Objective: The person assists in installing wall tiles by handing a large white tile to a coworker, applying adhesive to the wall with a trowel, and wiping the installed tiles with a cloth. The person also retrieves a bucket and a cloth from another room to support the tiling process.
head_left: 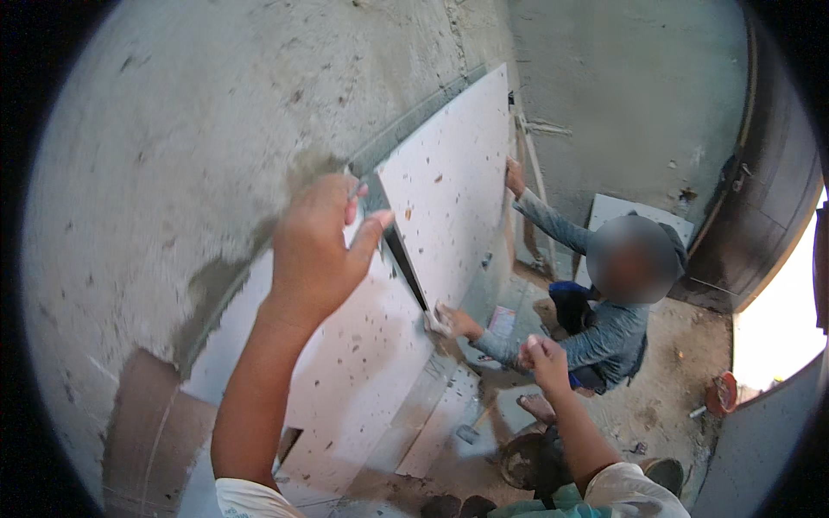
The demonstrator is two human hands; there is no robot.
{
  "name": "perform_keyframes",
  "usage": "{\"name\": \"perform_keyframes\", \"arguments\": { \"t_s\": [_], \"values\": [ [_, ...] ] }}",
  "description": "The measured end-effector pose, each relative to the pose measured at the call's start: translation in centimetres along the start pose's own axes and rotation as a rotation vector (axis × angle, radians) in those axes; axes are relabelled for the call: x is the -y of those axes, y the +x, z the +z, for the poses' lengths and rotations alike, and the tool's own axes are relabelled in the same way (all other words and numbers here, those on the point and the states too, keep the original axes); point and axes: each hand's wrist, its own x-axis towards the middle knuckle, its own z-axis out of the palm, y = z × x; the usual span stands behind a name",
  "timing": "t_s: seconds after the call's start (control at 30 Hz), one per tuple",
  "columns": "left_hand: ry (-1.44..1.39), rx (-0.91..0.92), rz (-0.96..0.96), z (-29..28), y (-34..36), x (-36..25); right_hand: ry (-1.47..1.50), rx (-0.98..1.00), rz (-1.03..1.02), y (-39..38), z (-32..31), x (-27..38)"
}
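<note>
My left hand (pixel 319 246) is raised by the wall at the top corner where two pale speckled tiles meet. Its fingers are bent and the thumb stands apart; no held thing shows between them. One tile (pixel 345 363) lies along the wall below this hand. Beside it, the other tile (pixel 449 173) leans, with a dark wedge-shaped gap between the two. A co-worker's hands hold this second tile at its far edge and lower corner. My right hand (pixel 546 358) is closed in front of the co-worker's arm, its fingers pressed together; whatever it may hold is hidden.
A co-worker (pixel 617 298) in a grey top crouches at the right. Beyond stand a pale board (pixel 609 211) and a dark door (pixel 760 173). A hammer-like tool (pixel 471 432), a round bucket (pixel 522 462) and a reddish container (pixel 721 393) are on the dusty floor.
</note>
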Motion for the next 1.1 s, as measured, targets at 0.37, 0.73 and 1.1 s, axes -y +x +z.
{"name": "perform_keyframes", "arguments": {
  "t_s": [0.37, 0.73, 1.1],
  "values": [
    [0.244, 0.496, -0.437, 8.3, 10.5, 0.9, 0.271, -0.092, 0.809, 25.7, 8.5, -16.0],
    [0.011, 0.735, -0.541, 8.8, 17.0, 1.1, 0.378, 0.349, 0.835, 26.3, 13.0, -20.2],
    [-0.241, 0.740, -0.385, 8.8, 19.1, 3.3, 0.626, 0.365, 0.922, 26.4, 13.8, -17.8]
  ]
}}
